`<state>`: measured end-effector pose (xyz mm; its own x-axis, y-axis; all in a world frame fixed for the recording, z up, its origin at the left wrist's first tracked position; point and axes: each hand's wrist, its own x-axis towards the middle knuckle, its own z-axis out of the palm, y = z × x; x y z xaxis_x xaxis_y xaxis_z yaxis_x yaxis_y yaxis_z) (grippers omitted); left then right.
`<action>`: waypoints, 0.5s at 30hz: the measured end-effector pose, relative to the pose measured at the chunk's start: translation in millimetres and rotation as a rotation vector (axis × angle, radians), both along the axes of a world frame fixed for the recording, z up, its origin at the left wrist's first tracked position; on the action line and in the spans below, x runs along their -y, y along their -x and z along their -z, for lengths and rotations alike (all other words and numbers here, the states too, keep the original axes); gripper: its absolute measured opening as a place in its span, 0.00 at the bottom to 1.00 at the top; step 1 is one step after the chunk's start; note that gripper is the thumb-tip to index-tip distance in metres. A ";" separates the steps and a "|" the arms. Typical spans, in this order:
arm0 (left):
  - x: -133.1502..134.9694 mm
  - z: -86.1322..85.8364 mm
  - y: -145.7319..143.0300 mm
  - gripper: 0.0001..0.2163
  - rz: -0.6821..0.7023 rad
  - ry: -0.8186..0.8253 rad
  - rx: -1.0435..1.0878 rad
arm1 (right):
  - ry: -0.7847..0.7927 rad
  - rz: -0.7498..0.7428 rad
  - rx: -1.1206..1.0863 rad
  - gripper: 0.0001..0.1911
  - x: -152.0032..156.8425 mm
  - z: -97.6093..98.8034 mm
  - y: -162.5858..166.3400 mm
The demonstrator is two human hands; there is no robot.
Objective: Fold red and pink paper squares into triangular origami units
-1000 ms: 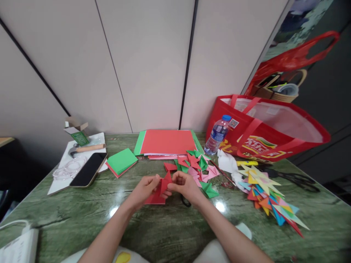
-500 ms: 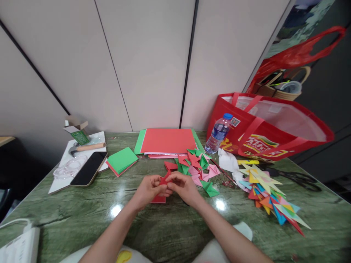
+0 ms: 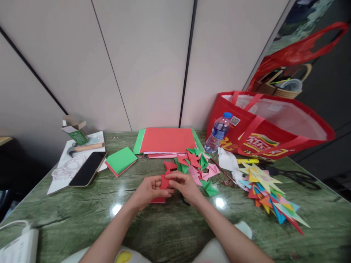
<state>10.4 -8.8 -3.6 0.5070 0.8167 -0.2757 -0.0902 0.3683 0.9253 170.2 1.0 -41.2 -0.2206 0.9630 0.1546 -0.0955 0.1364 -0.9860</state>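
A small piece of folded red paper (image 3: pixel 164 182) is pinched between both hands over the middle of the table. My left hand (image 3: pixel 149 190) grips its left side, thumb against fingers. From the right, my right hand (image 3: pixel 184 186) holds the other edge, with fingertips partly covering the paper. Below the left fingers lies a flat red paper square (image 3: pixel 158 200), partly hidden. Just beyond the hands is a loose heap of folded red, green and pink paper pieces (image 3: pixel 193 162). A dark object (image 3: pixel 185 200), mostly hidden, shows beneath my right hand.
Coloured sheets (image 3: pixel 170 140) lie at the back, green squares (image 3: pixel 121 160) to their left. A phone (image 3: pixel 88 168) and hammer (image 3: pixel 89 147) rest far left. A water bottle (image 3: pixel 218 133), red bag (image 3: pixel 263 128), scissors (image 3: pixel 294 177) and spiky paper shapes (image 3: pixel 267 193) occupy the right.
The red paper has turned in my fingers and now shows a broader, more upright face. My hands stay in nearly the same place.
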 end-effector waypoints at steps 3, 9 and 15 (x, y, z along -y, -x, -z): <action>0.3 2.4 -2.0 0.20 -0.033 -0.016 0.008 | -0.001 0.011 -0.005 0.08 -0.2 1.3 0.7; -0.1 7.5 -4.3 0.17 -0.103 -0.022 0.021 | -0.036 0.012 -0.011 0.08 -0.9 1.4 0.7; 1.5 7.7 -4.0 0.15 -0.083 -0.023 -0.011 | 0.049 -0.034 -0.033 0.09 -0.6 -2.3 -4.3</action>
